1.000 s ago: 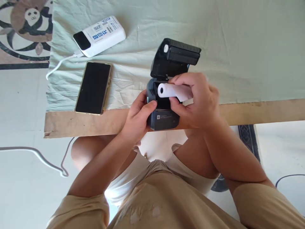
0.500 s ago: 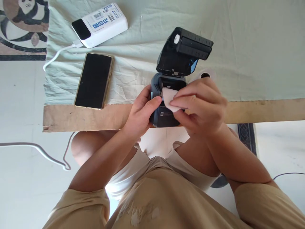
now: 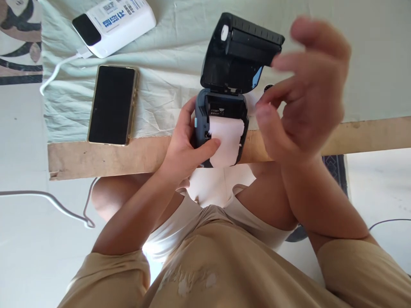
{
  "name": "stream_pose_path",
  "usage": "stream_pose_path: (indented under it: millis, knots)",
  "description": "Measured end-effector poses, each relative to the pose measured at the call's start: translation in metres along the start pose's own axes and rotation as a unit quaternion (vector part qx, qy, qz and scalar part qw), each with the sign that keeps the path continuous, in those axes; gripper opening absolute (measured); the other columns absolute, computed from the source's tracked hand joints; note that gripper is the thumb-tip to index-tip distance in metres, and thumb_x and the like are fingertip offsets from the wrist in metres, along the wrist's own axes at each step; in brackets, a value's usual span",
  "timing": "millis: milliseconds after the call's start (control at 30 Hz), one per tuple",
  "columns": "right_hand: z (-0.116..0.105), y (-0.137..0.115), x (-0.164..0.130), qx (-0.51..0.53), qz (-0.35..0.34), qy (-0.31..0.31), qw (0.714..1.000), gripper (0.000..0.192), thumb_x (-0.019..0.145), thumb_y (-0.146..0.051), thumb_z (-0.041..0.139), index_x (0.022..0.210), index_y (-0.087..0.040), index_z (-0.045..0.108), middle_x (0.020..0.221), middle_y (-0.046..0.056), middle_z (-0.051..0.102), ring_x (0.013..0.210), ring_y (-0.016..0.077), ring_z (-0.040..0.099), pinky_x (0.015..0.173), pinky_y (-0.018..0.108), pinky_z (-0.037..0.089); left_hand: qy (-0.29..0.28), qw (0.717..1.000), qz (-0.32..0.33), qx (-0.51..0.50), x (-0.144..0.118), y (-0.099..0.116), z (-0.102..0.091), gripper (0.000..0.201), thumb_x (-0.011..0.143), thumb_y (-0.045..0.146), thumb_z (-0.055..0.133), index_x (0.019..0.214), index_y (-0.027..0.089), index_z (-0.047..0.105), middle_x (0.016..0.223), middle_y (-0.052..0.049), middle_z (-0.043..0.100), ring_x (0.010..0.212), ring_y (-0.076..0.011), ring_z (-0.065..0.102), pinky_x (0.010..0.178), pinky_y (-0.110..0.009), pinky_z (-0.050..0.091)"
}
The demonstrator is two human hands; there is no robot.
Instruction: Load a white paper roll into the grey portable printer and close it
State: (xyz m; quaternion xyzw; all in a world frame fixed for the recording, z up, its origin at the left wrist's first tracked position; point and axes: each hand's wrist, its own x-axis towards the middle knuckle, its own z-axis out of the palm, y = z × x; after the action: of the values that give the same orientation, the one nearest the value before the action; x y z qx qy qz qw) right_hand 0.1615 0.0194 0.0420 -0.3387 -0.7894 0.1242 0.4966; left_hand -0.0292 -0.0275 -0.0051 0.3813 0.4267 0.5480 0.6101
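A small dark portable printer (image 3: 201,107) stands at the table's front edge with its black lid (image 3: 237,55) swung up. White paper (image 3: 228,141) lies in its bay and hangs over the front. My left hand (image 3: 184,145) grips the printer's left side, its thumb pressing the paper down. To the right, my right hand (image 3: 308,94) is raised beside the lid, fingers apart and slightly blurred, holding nothing. Partly hidden behind that hand is a pale round item (image 3: 252,102) with a dark centre, possibly a paper roll.
A phone (image 3: 112,105) lies face up on the green cloth (image 3: 173,85) at left. Behind it, a white power bank (image 3: 118,25) has a white cable (image 3: 58,68) plugged in. The wooden table edge (image 3: 109,158) runs in front of my knees.
My right hand has let go of the paper and moved up and right. The paper now lies flat over the printer's front, with my left thumb on it. The view has shifted slightly.
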Motion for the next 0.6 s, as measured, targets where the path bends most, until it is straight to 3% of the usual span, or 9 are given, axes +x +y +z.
stream_pose_path:
  millis: [33, 100, 167, 267, 400, 533, 600]
  knots:
    - [0.000, 0.001, 0.003, 0.007, 0.034, 0.004, 0.999, 0.033, 0.099, -0.035, 0.057, 0.132, -0.034, 0.062, 0.142, 0.000, 0.064, 0.139, 0.0250, 0.058, 0.069, 0.033, 0.058, 0.002, 1.000, -0.006, 0.011, 0.000, 0.001, 0.001, 0.072, 0.074, 0.030, 0.085, 0.140, 0.033, 0.057, 0.118, -0.003, 0.075, 0.099, -0.0231, 0.074, 0.081, -0.033, 0.062]
    - [0.000, 0.001, 0.006, 0.014, 0.066, 0.012, 0.998, 0.025, 0.101, -0.037, 0.059, 0.125, -0.031, 0.066, 0.133, 0.000, 0.069, 0.132, 0.0237, 0.063, 0.067, 0.031, 0.058, 0.005, 1.000, -0.018, 0.022, 0.000, 0.002, 0.001, 0.075, 0.071, 0.029, 0.086, 0.141, 0.033, 0.058, 0.118, -0.005, 0.075, 0.098, -0.0240, 0.073, 0.079, -0.033, 0.061]
    - [0.000, 0.000, 0.007, -0.003, 0.065, 0.024, 0.998, 0.009, 0.099, -0.033, 0.064, 0.101, -0.030, 0.072, 0.107, -0.001, 0.074, 0.106, 0.0195, 0.071, 0.065, 0.031, 0.057, -0.004, 1.000, -0.018, 0.014, 0.000, 0.004, 0.000, 0.079, 0.066, 0.026, 0.088, 0.139, 0.031, 0.059, 0.119, -0.006, 0.074, 0.096, -0.0233, 0.073, 0.077, -0.032, 0.060]
    - [-0.001, -0.002, 0.002, -0.020, 0.015, -0.014, 1.000, 0.011, 0.094, -0.029, 0.068, 0.084, -0.030, 0.072, 0.084, -0.002, 0.071, 0.074, 0.0156, 0.064, 0.060, 0.032, 0.055, -0.014, 1.000, -0.021, -0.003, 0.001, 0.005, -0.002, 0.078, 0.063, 0.021, 0.091, 0.135, 0.027, 0.061, 0.116, -0.006, 0.073, 0.090, -0.0209, 0.071, 0.072, -0.030, 0.057]
    - [-0.001, 0.001, -0.006, -0.022, 0.001, -0.084, 0.996, 0.006, 0.089, -0.030, 0.071, 0.084, -0.032, 0.074, 0.090, -0.002, 0.072, 0.059, 0.0116, 0.051, 0.055, 0.033, 0.055, -0.020, 0.999, -0.018, -0.032, 0.000, 0.005, -0.001, 0.062, 0.070, 0.019, 0.086, 0.127, 0.028, 0.064, 0.111, -0.002, 0.072, 0.079, -0.0161, 0.067, 0.062, -0.027, 0.054]
    - [-0.001, 0.009, -0.014, 0.023, 0.010, -0.126, 0.992, 0.005, 0.089, -0.027, 0.073, 0.091, -0.031, 0.077, 0.101, 0.001, 0.067, 0.055, 0.0064, 0.042, 0.051, 0.030, 0.052, -0.031, 0.999, -0.001, -0.032, 0.000, 0.003, -0.002, 0.071, 0.070, 0.014, 0.085, 0.135, 0.033, 0.062, 0.114, 0.000, 0.071, 0.081, -0.0142, 0.067, 0.062, -0.024, 0.053]
    - [-0.001, 0.011, -0.017, 0.039, 0.002, -0.135, 0.990, 0.007, 0.090, -0.026, 0.073, 0.094, -0.030, 0.077, 0.105, 0.003, 0.064, 0.062, 0.0077, 0.047, 0.051, 0.027, 0.050, -0.040, 0.998, -0.002, -0.042, 0.000, 0.003, -0.002, 0.075, 0.069, 0.017, 0.088, 0.137, 0.034, 0.061, 0.120, -0.001, 0.073, 0.094, -0.0181, 0.071, 0.067, -0.026, 0.056]
